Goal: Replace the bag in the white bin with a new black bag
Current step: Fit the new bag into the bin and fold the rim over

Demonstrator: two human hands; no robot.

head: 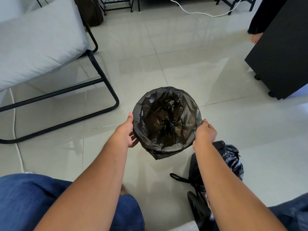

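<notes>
A round bin stands on the tiled floor, lined with a black bag whose edge is folded down over the rim and hides the bin's white wall. My left hand lies against the bin's left side, thumb up on the folded plastic and fingers under the rim. My right hand grips the bag's folded edge at the right rim, fingers curled. A tied, full black bag lies on the floor at the lower right, partly behind my right forearm.
A chair with a black metal frame and grey cushion stands at the left. A black cabinet on castors is at the right, a person's foot beside it. A white cable crosses the far floor. My knees in blue jeans fill the bottom edge.
</notes>
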